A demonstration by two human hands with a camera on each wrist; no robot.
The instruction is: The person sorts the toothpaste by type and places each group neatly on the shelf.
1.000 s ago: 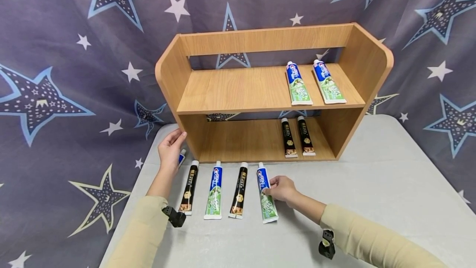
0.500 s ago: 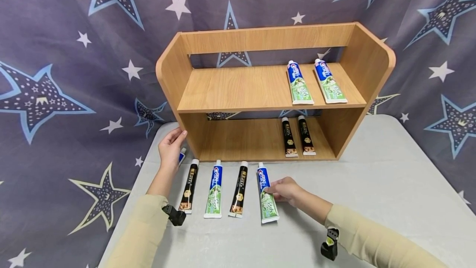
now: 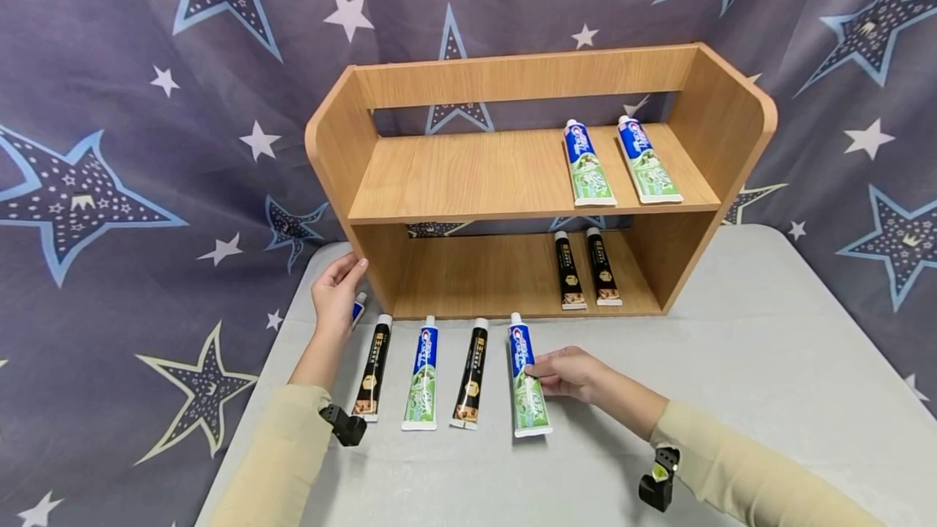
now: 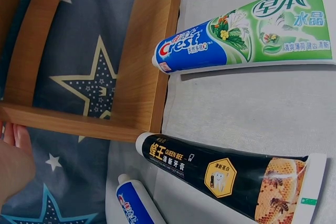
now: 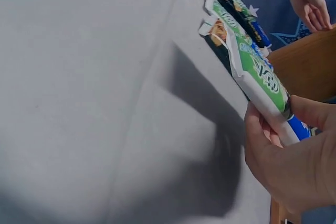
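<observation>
We see the right hand with its grip closed on a blue-and-green toothpaste tube, thumb on the printed face and fingers at the underside, holding it by the right edge near its middle. This held tube is in front of the wooden shelf, its white cap towards the shelf; we cannot tell whether all of it is clear of the pale surface. The left hand has a loose grip, its fingertips touching the front edge of the shelf's left side panel. Leftwards from the held tube we find a near black tube, a flat green-and-blue tube and a far black tube, all lying cap towards the shelf, then a blue tube partly hidden by the left hand. On the upper board, towards the right, two Crest tubes lie side by side but apart; on the lower board, two slim black tubes do likewise. Behind everything we see a star-patterned cloth.
</observation>
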